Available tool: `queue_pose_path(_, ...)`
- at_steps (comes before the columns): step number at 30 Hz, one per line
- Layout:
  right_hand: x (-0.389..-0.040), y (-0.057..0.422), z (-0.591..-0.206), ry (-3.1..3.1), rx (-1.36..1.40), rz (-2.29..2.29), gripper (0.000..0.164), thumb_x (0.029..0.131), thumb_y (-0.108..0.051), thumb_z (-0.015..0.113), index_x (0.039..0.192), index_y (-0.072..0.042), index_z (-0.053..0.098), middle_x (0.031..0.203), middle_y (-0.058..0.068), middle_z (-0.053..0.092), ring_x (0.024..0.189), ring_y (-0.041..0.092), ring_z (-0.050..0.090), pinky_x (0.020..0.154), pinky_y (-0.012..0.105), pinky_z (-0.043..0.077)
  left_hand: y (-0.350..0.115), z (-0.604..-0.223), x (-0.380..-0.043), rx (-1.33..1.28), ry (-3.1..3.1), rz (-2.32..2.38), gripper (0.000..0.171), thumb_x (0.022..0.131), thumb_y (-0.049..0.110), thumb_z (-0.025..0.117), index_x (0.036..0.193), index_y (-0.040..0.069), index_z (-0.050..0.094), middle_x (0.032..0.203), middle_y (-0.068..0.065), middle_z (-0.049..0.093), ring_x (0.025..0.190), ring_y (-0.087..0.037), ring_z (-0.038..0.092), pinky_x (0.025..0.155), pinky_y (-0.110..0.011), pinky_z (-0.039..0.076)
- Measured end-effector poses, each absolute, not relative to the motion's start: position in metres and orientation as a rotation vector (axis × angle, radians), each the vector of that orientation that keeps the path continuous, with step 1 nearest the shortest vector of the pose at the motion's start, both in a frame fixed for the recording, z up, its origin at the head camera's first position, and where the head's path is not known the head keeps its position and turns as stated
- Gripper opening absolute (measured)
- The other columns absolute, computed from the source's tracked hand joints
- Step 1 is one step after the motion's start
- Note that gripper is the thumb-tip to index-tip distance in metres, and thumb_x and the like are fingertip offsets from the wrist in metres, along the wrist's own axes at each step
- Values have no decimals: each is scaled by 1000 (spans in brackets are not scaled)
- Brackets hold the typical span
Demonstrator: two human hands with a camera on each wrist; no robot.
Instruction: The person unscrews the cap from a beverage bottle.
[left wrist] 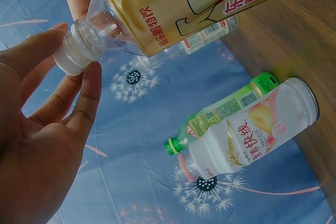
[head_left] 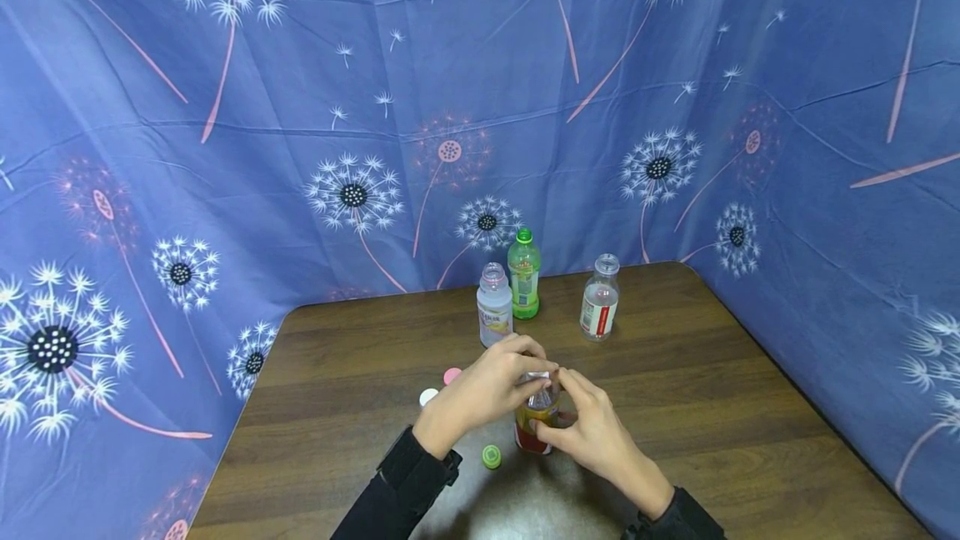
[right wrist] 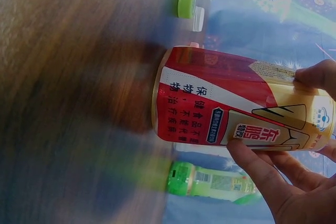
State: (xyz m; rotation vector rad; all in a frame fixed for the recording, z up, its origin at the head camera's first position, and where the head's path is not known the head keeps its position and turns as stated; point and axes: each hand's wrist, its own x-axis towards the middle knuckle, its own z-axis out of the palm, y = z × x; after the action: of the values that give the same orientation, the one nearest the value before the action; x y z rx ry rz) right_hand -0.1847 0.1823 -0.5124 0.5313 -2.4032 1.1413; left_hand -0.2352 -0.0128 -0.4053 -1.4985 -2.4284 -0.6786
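A drink bottle with a gold and red label and a clear shoulder stands upright between both hands, its base at the table. My left hand comes over its top, thumb and fingers pinching the whitish translucent cap at the mouth. Lower down, my right hand grips the labelled body, thumb on one side and fingers on the other, as the right wrist view shows. Close by the bottle lies a green cap. A white cap and a pink cap lie beyond the left forearm.
Behind the hands stand a white bottle, a green bottle and a clear bottle with a white and red label, all uncapped or with bare necks. The wooden table ends against a blue dandelion-print cloth.
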Motion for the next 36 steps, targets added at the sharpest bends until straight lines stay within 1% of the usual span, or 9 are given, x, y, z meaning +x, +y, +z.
queue_pose_path(4,-185,183,-511,-2406,540,1174,69,73,-13,86,134,-24,57,113,-5,63,95,13,68,63,23,60,-13,-403,-234,-1514,-2450,-664,24,96,19,71,119,13,76,110,2,67,102,-10,60,84,-12,49)
queue_pose_path(13,-185,184,-511,-2401,545,1118,70,72,-16,88,135,-24,57,114,-9,64,98,10,66,65,25,61,-15,-398,-237,-1620,-2493,-660,24,97,9,68,120,10,75,122,0,70,118,-13,63,96,-17,50)
queue_pose_path(17,-185,184,-510,-2414,535,1114,69,72,-17,88,134,-23,58,113,-8,64,98,10,67,66,24,61,-15,-398,-237,-1612,-2490,-645,24,96,10,69,119,11,75,122,0,69,117,-13,62,96,-18,51)
queue_pose_path(19,-185,184,-510,-2423,531,1149,69,72,-16,87,134,-24,57,114,-7,64,99,13,68,66,23,60,-15,-399,-236,-1588,-2478,-651,24,96,13,69,120,12,74,120,2,69,115,-12,62,94,-18,51)
queue_pose_path(22,-184,183,-509,-2435,525,1215,67,74,-15,87,133,-28,57,114,-7,63,99,18,69,65,23,60,-13,-401,-236,-1497,-2459,-660,28,96,27,70,121,14,73,113,3,68,106,-8,63,88,-17,52)
queue_pose_path(24,-184,183,-508,-2440,518,1245,68,74,-15,87,132,-30,57,115,-7,63,99,21,70,65,24,61,-12,-402,-235,-1401,-2457,-646,33,96,38,70,119,15,73,108,4,67,97,-6,64,81,-16,53)
queue_pose_path(27,-185,183,-508,-2441,506,1244,68,73,-15,87,132,-31,57,117,-7,63,99,23,70,67,25,61,-10,-403,-234,-1256,-2479,-602,36,94,49,69,107,16,74,98,4,66,81,-4,62,68,-16,51)
queue_pose_path(31,-185,183,-508,-2445,499,1226,69,73,-14,87,133,-30,57,118,-6,64,101,21,70,69,24,61,-8,-402,-233,-1177,-2522,-554,35,92,51,70,88,17,70,84,5,64,67,-1,54,56,-14,42)
queue_pose_path(36,-184,183,-508,-2449,500,1250,70,74,-13,86,133,-33,56,118,-8,63,101,20,69,69,26,61,-6,-401,-233,-1213,-2541,-547,31,94,45,70,83,16,68,76,7,58,61,0,45,51,-12,34)
